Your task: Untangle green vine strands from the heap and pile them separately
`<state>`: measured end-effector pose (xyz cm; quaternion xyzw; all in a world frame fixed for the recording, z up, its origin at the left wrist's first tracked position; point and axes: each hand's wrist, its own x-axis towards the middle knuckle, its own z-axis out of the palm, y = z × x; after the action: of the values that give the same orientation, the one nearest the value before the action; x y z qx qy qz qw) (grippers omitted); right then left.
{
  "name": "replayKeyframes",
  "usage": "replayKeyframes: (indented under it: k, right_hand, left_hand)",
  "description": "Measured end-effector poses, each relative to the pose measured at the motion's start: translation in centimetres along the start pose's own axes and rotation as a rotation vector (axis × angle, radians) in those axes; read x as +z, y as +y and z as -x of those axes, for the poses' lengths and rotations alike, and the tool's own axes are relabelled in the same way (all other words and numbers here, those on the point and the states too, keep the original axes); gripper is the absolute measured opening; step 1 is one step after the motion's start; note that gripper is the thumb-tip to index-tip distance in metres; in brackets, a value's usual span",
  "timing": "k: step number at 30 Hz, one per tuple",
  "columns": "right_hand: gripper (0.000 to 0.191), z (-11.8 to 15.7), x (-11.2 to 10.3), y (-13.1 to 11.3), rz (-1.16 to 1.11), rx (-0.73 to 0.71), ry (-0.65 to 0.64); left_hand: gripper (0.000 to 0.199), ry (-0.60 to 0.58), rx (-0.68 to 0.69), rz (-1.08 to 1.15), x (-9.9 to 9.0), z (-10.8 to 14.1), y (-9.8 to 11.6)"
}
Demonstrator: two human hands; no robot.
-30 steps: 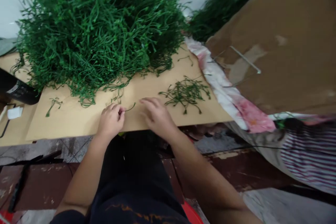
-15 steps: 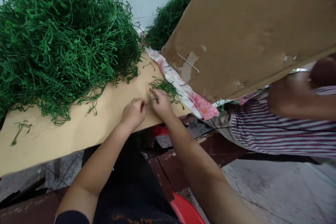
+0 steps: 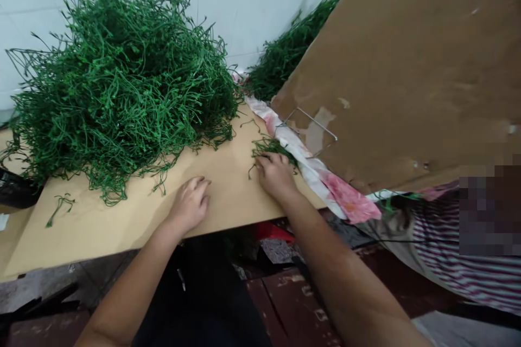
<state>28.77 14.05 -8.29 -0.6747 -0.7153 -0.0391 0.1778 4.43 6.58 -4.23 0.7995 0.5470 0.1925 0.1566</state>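
Note:
A large heap of thin green plastic stems (image 3: 130, 87) lies on the tan cardboard surface (image 3: 228, 190). Over the cardboard, right of the heap's front edge, my left hand (image 3: 190, 203) is open with its fingers loosely bent and nothing seen in it. My right hand (image 3: 275, 174) rests at the front of a small pile of green stems (image 3: 271, 146), its fingers curled down onto them. What its fingertips hold, if anything, is hidden. One loose stem (image 3: 61, 207) lies at the left of the cardboard.
A big upright cardboard panel (image 3: 407, 81) with a wire loop stands at the right, with pink-and-white cloth (image 3: 350, 195) along its lower edge. More stems (image 3: 285, 59) lie behind it. A person in a striped garment (image 3: 443, 260) is at the right. A tiled wall rises behind.
My hands have moved apart; before, they were close together with a thin stem between them. My left hand has opened, and my right hand has reached the small pile. The view has shifted.

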Motion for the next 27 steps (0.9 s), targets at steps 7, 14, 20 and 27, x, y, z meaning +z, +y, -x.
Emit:
replayKeyframes:
  k: [7, 14, 20, 27]
  right_hand:
    - [0.029, -2.0, -3.7, -2.0, 0.017, -0.118, -0.15]
    - [0.034, -5.3, -10.6, -12.1, -0.378, -0.363, 0.273]
    - [0.025, -10.0, -8.5, -18.1, -0.279, -0.229, 0.093]
    - [0.018, -6.2, -6.9, -14.6, -0.632, -0.237, 0.013]
  left_hand:
    - [0.033, 0.189, -0.104, -0.03, -1.8, 3.2, -4.7]
    - [0.029, 0.314, -0.039, -0.039, -0.1, 3.2, -4.9]
    - [0.029, 0.357, -0.108, 0.006, -0.4, 3.7, -5.2]
    - [0.028, 0.346, -0.127, 0.147, -0.9, 3.9, -5.2]
